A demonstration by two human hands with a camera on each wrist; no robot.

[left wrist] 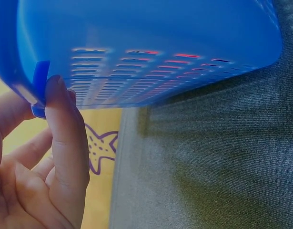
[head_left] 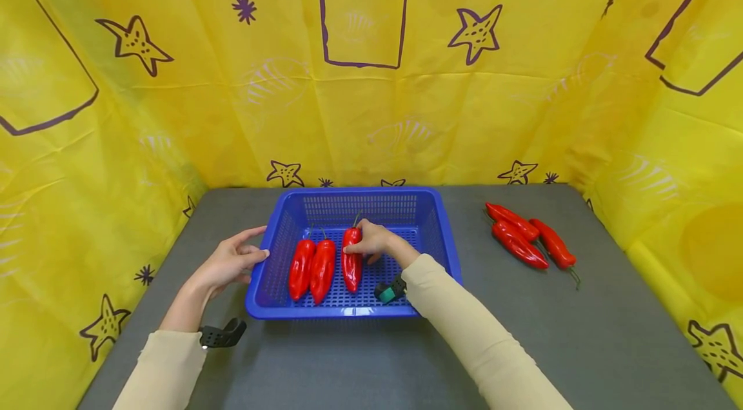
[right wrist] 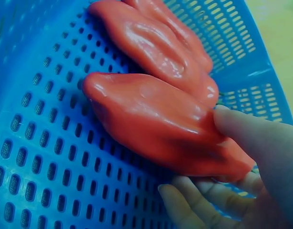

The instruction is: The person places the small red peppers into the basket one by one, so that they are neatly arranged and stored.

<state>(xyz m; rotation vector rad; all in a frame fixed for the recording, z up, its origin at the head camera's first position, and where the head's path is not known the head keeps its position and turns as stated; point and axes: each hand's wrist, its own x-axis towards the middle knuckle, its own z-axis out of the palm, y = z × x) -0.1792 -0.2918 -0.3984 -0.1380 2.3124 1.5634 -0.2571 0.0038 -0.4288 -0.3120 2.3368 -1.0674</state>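
Note:
A blue plastic basket (head_left: pixel 348 311) with slotted walls stands on the grey table. My left hand (head_left: pixel 231 260) grips its left rim, thumb and fingers on either side, as the left wrist view (left wrist: pixel 51 148) also shows. Inside the basket, my right hand (head_left: pixel 374 241) holds a red pepper (head_left: pixel 351 268) between thumb and fingers near its stem end. In the right wrist view that pepper (right wrist: pixel 141 119) lies over the slotted basket floor. Two more red peppers (head_left: pixel 301 268) (head_left: pixel 322 271) lie side by side at the basket's left.
Several red peppers (head_left: pixel 518 245) lie in a loose group on the table (head_left: pixel 493 332), right of the basket. Yellow patterned cloth (head_left: pixel 371 113) hangs along the back and both sides. Dark wrist straps (head_left: pixel 223 334) are on both arms.

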